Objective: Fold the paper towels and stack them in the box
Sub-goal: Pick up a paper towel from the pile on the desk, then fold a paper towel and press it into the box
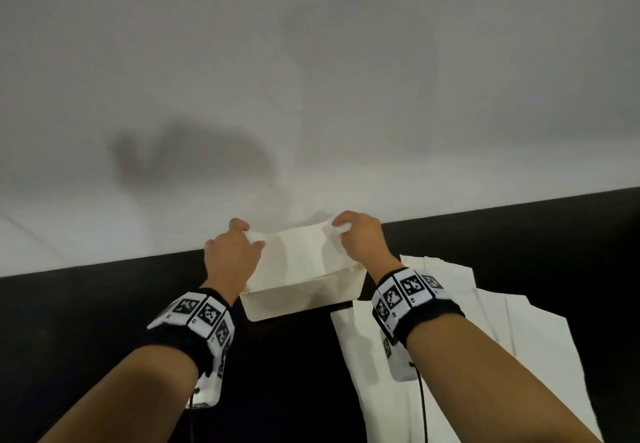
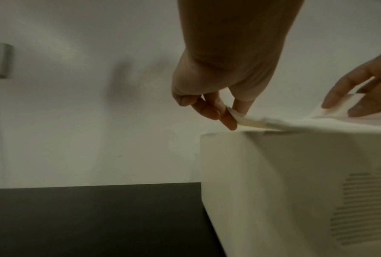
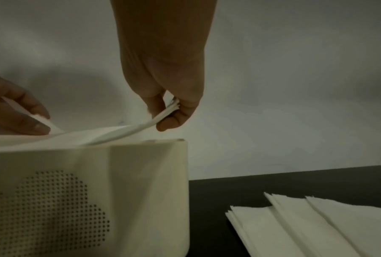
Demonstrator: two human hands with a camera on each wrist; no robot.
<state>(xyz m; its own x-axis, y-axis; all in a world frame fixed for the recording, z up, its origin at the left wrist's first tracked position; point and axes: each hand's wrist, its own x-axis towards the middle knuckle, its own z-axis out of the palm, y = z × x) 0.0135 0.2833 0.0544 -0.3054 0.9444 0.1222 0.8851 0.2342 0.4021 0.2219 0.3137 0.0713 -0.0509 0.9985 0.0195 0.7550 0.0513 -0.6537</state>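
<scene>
A folded white paper towel (image 1: 298, 252) hangs over the open top of a cream box (image 1: 301, 298) that stands on the black table against the wall. My left hand (image 1: 239, 238) pinches the towel's left end (image 2: 235, 116) between thumb and fingers. My right hand (image 1: 349, 231) pinches the towel's right end (image 3: 169, 111) the same way. The towel (image 3: 101, 133) sags toward the box's rim between the two hands. The box's side (image 3: 53, 208) has a pattern of small holes. The box's inside is hidden.
Several unfolded paper towels (image 1: 433, 338) lie spread on the black table (image 1: 104, 304) to the right of the box, also in the right wrist view as a towel pile (image 3: 316, 222). A white wall (image 1: 311, 96) rises right behind the box.
</scene>
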